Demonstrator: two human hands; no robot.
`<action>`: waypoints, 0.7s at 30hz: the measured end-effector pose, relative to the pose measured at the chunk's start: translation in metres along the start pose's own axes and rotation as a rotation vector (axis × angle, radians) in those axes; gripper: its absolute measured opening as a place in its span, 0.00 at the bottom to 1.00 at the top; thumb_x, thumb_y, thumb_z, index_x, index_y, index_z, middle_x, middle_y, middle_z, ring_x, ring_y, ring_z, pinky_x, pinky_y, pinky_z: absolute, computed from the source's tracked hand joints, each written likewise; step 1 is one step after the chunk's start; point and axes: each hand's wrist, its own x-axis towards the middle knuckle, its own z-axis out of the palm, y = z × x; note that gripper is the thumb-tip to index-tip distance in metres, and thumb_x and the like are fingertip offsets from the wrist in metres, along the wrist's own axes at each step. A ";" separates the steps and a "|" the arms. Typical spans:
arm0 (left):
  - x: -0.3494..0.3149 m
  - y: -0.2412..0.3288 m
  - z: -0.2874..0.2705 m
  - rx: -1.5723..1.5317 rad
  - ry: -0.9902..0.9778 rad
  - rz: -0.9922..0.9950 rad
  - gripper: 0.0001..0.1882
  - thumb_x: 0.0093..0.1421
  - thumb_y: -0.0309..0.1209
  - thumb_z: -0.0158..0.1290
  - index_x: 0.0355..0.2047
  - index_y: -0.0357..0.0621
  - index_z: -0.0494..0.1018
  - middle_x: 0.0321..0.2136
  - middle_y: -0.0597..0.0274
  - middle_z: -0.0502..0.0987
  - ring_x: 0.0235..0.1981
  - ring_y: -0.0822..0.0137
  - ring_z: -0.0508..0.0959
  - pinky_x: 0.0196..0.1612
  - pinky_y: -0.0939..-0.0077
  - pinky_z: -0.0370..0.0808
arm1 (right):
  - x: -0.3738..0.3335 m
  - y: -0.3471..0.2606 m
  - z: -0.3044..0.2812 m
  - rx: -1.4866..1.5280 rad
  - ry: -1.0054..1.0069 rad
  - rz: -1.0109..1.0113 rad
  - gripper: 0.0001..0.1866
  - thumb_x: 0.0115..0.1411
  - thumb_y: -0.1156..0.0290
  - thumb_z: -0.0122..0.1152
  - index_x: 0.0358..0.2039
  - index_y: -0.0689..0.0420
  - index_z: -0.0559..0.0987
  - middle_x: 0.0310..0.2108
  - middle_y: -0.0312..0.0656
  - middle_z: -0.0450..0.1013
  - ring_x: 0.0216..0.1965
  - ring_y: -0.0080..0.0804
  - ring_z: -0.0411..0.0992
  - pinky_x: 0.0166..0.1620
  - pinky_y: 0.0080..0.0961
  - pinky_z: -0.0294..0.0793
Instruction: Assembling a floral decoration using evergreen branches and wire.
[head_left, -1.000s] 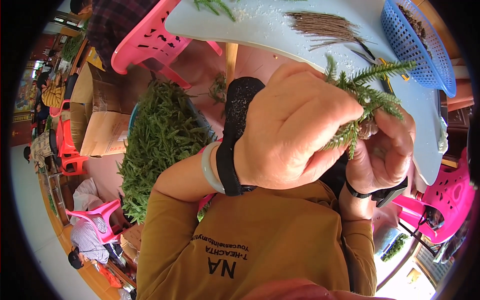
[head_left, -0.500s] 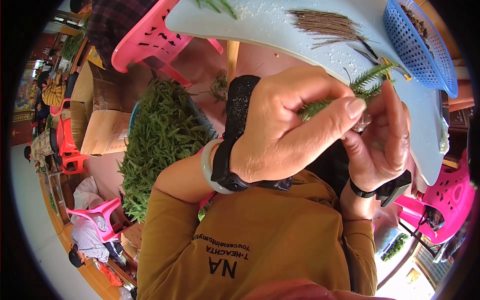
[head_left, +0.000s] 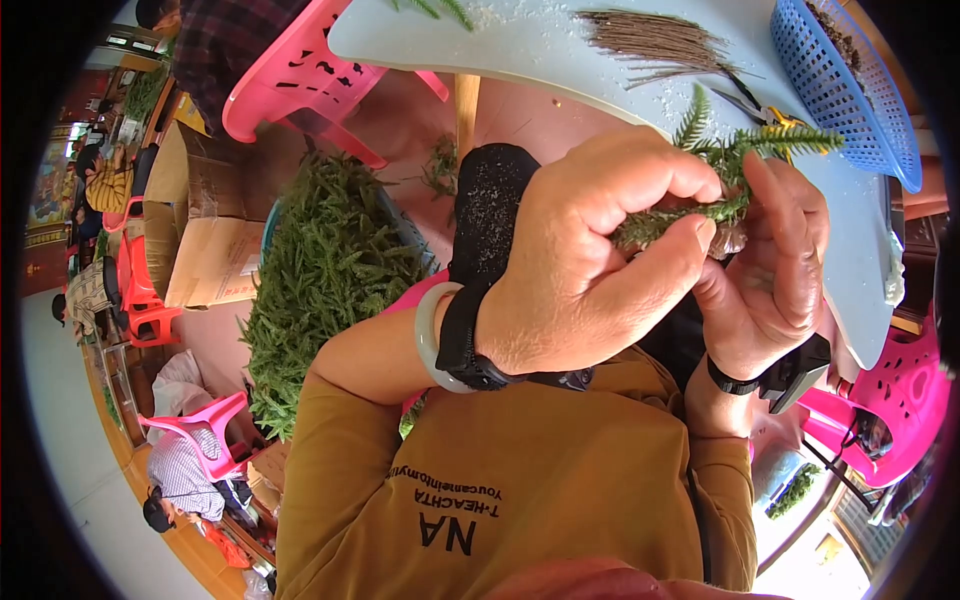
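My left hand [head_left: 590, 250] is closed, its thumb and forefinger pinching a green pine sprig [head_left: 790, 142] whose needled tips spread out over the table edge. My right hand [head_left: 775, 260] curls round the base of the same sprig from the other side. Between the two hands a small brown lump [head_left: 732, 238], perhaps a pine cone, partly shows; fingers hide the rest. Just beyond the fingertips, cutting pliers [head_left: 768, 118] with yellow on the handles lie on the pale table [head_left: 540, 45], partly covered by the sprig. A bundle of thin brown stems [head_left: 655, 45] rests beside them.
A blue plastic basket [head_left: 840, 110] with brown pieces stands at the table's right. Left of me, a heap of green sprigs [head_left: 335, 280] fills a tub beside a cardboard box [head_left: 215, 260]. Pink chairs [head_left: 310, 75] stand around; other people sit at far left. White crumbs dot the table.
The sprig has turned and opened out, with more of its branches showing above my fingers. My left hand has shifted slightly; both hands keep hold.
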 end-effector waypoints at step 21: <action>0.004 0.018 0.001 -0.337 -0.001 -0.540 0.06 0.50 0.21 0.53 0.28 0.32 0.69 0.24 0.62 0.73 0.27 0.77 0.73 0.32 0.82 0.71 | 0.000 -0.004 0.002 0.133 -0.029 0.156 0.35 0.39 0.71 0.71 0.49 0.67 0.69 0.47 0.43 0.60 0.45 0.29 0.63 0.47 0.22 0.64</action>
